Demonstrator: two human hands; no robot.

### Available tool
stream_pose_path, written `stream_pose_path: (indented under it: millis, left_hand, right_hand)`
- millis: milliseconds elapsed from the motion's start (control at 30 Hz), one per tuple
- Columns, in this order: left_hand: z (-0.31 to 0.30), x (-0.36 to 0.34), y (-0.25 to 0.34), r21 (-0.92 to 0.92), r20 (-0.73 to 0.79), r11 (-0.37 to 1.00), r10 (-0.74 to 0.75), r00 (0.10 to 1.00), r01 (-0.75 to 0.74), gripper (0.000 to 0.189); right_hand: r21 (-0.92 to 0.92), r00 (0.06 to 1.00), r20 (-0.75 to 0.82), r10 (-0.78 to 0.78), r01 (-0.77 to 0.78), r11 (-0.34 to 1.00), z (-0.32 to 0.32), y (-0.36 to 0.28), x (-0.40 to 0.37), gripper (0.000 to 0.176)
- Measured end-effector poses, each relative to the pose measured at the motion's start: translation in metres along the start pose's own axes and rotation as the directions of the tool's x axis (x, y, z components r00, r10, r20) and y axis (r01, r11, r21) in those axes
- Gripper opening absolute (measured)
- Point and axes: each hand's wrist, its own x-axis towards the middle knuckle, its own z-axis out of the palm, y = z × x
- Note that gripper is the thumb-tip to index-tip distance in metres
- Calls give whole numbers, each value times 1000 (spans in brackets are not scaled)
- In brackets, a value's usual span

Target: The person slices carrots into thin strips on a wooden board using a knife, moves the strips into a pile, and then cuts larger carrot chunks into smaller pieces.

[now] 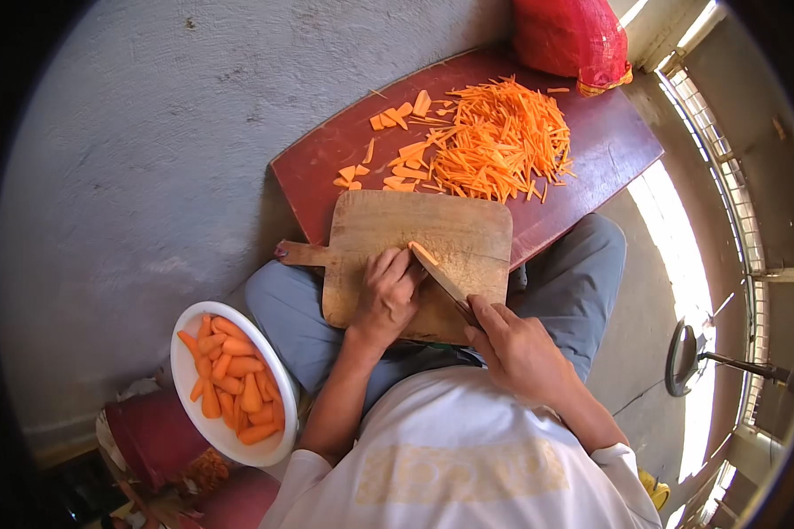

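Observation:
A wooden cutting board [362, 216] with a handle lies across my lap, its far edge by the low red table. On it, my left hand [386, 291] is closed, with curled fingers pressed down beside the blade on a carrot piece [424, 252]. Most of what lies under these fingers is hidden. My right hand [522, 350] is wrapped around the handle of a knife [446, 284]. The blade points away and to the left, its tip at the carrot piece. Beyond the board is a heap of carrot strips [503, 141], with flat carrot slices [406, 172] to its left.
The red table [318, 150] carries the cut carrots and a red mesh bag [573, 40] at its far end. A white basin [185, 379] of peeled carrots [238, 375] stands at my left, above dark red buckets [146, 436]. A grey wall [150, 159] rises on the left.

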Motion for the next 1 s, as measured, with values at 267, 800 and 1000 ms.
stream_pose_path:
  millis: [267, 800, 1000]
  left_hand:
    - [-10, 3, 2, 43, 104, 999, 16, 994, -20, 36]
    - [-8, 8, -2, -30, 7, 999, 34, 999, -33, 33]
    - [-10, 11, -1, -9, 21, 1000, -9, 1000, 10, 27]
  right_hand:
    - [-15, 996, -48, -78, 77, 997, 16, 10, 31, 39]
    - [85, 999, -34, -23, 26, 996, 4, 7, 28, 33]
    - [126, 993, -93, -68, 79, 989, 15, 19, 48, 28]
